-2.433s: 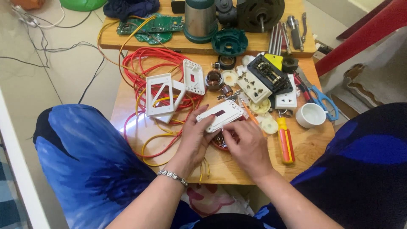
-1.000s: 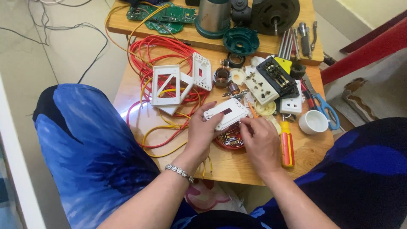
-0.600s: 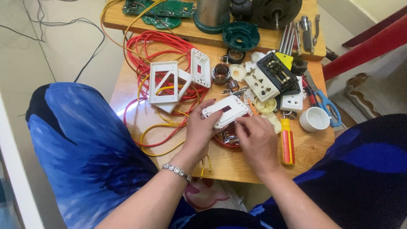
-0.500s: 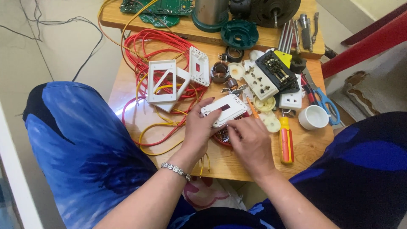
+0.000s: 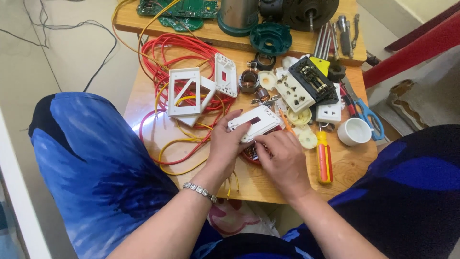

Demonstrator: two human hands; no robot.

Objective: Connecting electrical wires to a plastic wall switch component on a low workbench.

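Left hand (image 5: 225, 146) grips white switch plate (image 5: 254, 123) by its near edge, tabletop (image 5: 153, 129) centre. Right hand (image 5: 282, 156) curled closed at the plate's 5 o'clock, fingertips hidden; can't tell what they pinch. Red part beneath mostly covered. Screwdriver (image 5: 324, 157) at 3 o'clock.

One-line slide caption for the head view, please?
Left hand holds a white switch plate while right hand works beneath it, on a wooden table amid red wires.
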